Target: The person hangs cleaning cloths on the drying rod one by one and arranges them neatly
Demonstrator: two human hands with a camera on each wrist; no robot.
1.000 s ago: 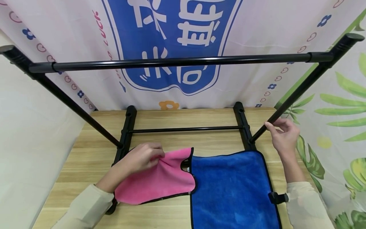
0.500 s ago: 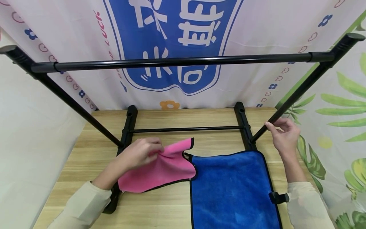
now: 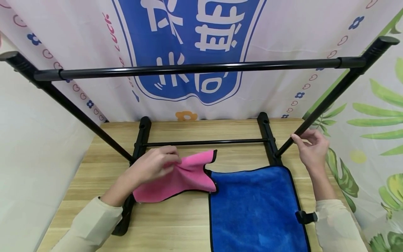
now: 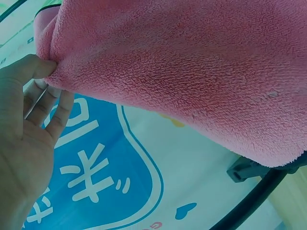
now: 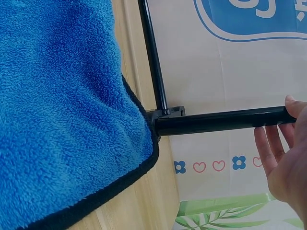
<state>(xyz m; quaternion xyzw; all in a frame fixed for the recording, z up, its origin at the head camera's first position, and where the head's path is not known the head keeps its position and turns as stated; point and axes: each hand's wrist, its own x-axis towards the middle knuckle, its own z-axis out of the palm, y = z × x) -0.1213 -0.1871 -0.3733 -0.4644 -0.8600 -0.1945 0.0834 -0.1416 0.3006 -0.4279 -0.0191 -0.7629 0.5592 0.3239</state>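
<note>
My left hand [image 3: 157, 165] pinches the edge of a pink towel [image 3: 185, 180] with black trim, near the rack's left foot. In the left wrist view the fuzzy towel [image 4: 182, 62] hangs from the thumb and fingertips, partly folded at the grip. My right hand [image 3: 315, 147] holds the right upright [image 3: 327, 99] of a black drying rack low down, thumb on one side and fingers on the other. A blue towel [image 3: 255, 206] with black trim lies spread on the wooden table to the right, its left edge overlapped by the pink one in the head view.
The rack's top bar [image 3: 201, 68] spans above both hands, and a thin lower bar [image 3: 204, 142] joins its feet. A black clip-like piece [image 3: 306, 217] shows at the blue towel's right edge. A printed curtain [image 3: 283, 38] hangs behind the table [image 3: 170, 227].
My left hand has moved slightly up and away, drawing the pink towel up, so its lower edge sits farther back. My right hand and the blue towel have stayed in place.
</note>
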